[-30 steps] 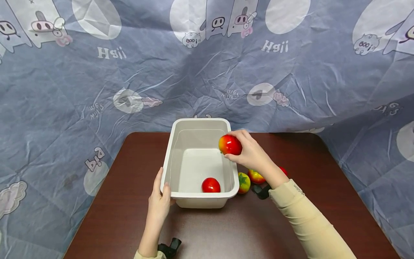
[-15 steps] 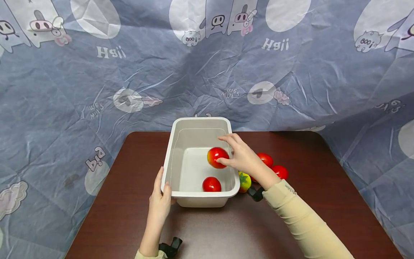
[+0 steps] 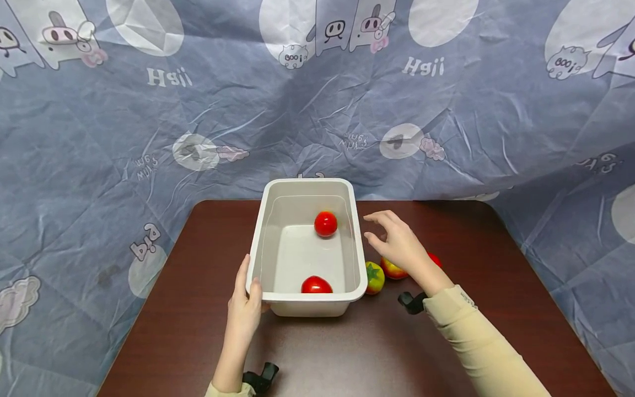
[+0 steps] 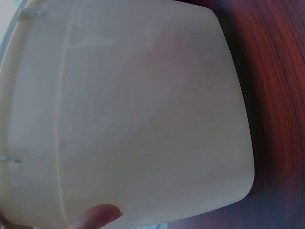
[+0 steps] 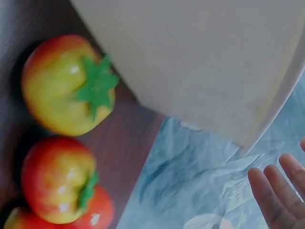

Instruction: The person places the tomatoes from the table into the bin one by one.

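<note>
A pale grey plastic tub (image 3: 307,309) stands on the table, with one red toy tomato (image 3: 326,224) toward its far end and a second tomato (image 3: 317,285) by the near wall. My left hand (image 3: 244,306) grips the tub's near left corner; the left wrist view shows a fingertip (image 4: 102,213) against the outer wall. Just right of the tub, my right hand (image 3: 401,243) hovers with fingers spread and holds nothing. Below it lie a yellow-green tomato (image 3: 374,277) with a green star-shaped calyx and a red-yellow one (image 3: 393,269); my forearm partly hides another red tomato (image 3: 434,259).
The brown table (image 3: 317,358) ends at the back against a blue printed cloth (image 3: 307,110). In the right wrist view, several tomatoes, including a yellow-red one (image 5: 62,88), lie close along the tub's outer wall (image 5: 200,62). Black wrist mounts (image 3: 412,303) sit on both wrists.
My right hand has released a tomato into the tub and withdrawn to the right, past the rim. That tomato has rolled toward the far end; the nearer one shifted slightly left. My left hand stays put.
</note>
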